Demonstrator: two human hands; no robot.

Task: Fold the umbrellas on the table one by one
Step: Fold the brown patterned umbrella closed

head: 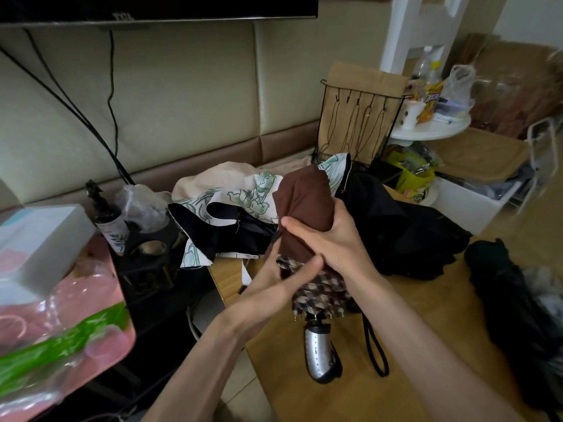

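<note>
Wooden table (pixel 411 315) below; left hand (pixel 281 280), right hand (pixel 332 239), both tight around brown umbrella (pixel 304 202).

A light wooden tabletop (pixel 426 330) is carrying several umbrellas. A loose black umbrella (pixel 405 233) is sprawling across its far side, and a floral white-and-green umbrella (pixel 237 205) with a black lining is lying just beside it at the far left corner, spilling over the edge. A bundled black umbrella (pixel 502 293) is lying along the right edge, well apart from a black strap loop (pixel 376 351) that is resting on the bare wood.
</note>
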